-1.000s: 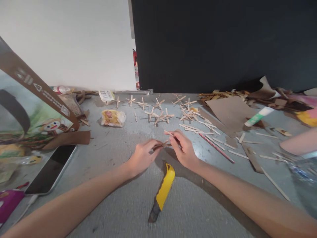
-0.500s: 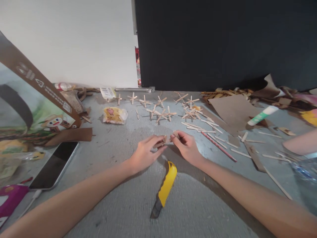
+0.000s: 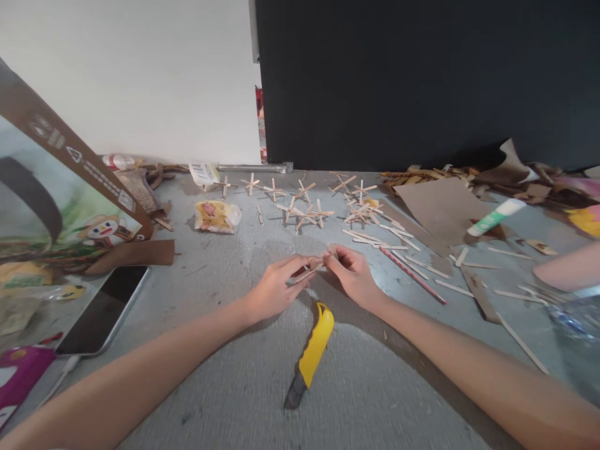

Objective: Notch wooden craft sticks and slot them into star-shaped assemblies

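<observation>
In the middle of the grey table, my left hand [image 3: 276, 286] is closed around a few short, flat tan pieces [image 3: 313, 264] that look like wooden sticks or cardboard. My right hand [image 3: 352, 275] faces it in a pinch, its fingertips meeting the end of those pieces. What lies between the right fingers is mostly hidden. Below both hands lies a yellow utility knife [image 3: 317, 350], its dark end toward me. Beyond them stand several star-shaped crossed wooden sticks [image 3: 307, 215]. Loose flat sticks [image 3: 368, 239] lie to the right of these, beside a red-and-white striped straw [image 3: 412, 275].
At left are a phone [image 3: 103, 309] on a cable, a printed bag [image 3: 70, 181] and a wrapped yellow packet [image 3: 217, 217]. To the right lie brown cardboard [image 3: 440, 212], a glue stick [image 3: 497, 217] and another person's forearm [image 3: 569, 267]. A black panel [image 3: 422, 81] closes off the back.
My hands have come together, so the tan pieces in my left hand now reach my right fingertips. The pieces have tilted. Things on the table lie as before.
</observation>
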Demonstrator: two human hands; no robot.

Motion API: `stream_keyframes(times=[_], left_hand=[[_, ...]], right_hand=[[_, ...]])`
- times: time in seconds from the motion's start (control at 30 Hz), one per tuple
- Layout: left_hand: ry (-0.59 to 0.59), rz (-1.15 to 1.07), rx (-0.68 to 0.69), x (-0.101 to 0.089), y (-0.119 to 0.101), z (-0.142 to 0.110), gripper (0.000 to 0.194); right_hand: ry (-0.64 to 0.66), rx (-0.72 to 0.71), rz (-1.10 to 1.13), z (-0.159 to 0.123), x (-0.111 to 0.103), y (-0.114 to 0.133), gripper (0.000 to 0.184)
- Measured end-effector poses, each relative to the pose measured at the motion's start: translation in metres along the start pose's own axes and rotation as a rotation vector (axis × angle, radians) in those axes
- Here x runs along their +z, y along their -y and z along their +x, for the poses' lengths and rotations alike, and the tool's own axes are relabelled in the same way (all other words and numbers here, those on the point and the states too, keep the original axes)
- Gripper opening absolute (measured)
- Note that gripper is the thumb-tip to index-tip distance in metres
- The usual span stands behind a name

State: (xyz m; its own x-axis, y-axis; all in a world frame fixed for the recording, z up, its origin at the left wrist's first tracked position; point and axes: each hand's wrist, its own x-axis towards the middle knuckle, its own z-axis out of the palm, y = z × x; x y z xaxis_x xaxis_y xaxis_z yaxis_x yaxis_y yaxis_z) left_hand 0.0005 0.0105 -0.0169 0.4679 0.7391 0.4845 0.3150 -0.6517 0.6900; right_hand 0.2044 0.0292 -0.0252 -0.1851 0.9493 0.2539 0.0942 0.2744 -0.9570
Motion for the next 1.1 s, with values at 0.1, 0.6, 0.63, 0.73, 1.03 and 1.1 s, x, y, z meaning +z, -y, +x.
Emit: stream_keyframes(times=[0.1, 0.6, 0.63, 0.73, 1.03, 1.1], left_hand=[[-0.003, -0.004, 0.062, 0.001, 0.000, 0.001, 0.023], [-0.012, -0.171, -0.124, 0.003, -0.002, -0.001, 0.020], [-0.011, -0.195, -0.145, 0.003, -0.002, -0.001, 0.020], [-0.007, -0.240, -0.199, 0.003, -0.001, -0.001, 0.023], [-0.074, -0.159, -0.132, 0.004, 0.002, -0.002, 0.020], [-0.138, -0.119, -0.113, 0.005, 0.004, -0.004, 0.022]], right_hand=[[0.014, 0.015, 0.014, 0.000, 0.000, 0.001, 0.059], [0.056, 0.069, 0.044, -0.001, 0.000, 0.003, 0.061], [0.066, 0.077, 0.052, -0.001, 0.000, 0.003, 0.061], [0.105, 0.098, 0.089, -0.001, -0.002, 0.000, 0.060], [0.153, 0.068, 0.105, -0.004, -0.004, 0.002, 0.058], [0.134, 0.039, 0.077, -0.006, -0.004, 0.006, 0.059]])
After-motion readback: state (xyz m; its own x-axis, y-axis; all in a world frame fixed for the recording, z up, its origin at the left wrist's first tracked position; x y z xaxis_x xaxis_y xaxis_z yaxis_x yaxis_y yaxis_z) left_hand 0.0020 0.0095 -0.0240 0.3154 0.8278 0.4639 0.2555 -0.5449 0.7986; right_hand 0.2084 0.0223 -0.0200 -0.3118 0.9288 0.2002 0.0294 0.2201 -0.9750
